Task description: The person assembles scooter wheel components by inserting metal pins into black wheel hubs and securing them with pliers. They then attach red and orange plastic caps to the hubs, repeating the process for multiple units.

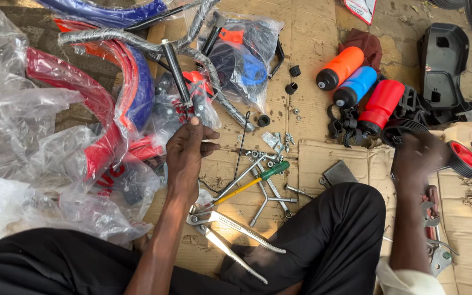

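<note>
Hands: my left pinches the black stem, best kept steady; my right grips a training wheel.

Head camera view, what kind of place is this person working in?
Probably an informal bicycle assembly or repair spot on the ground. Flattened brown cardboard sheets serve as the work surface, red and blue bicycle parts wrapped in clear plastic lie beside it, and silver metal pliers lie among loose bolts.
</note>
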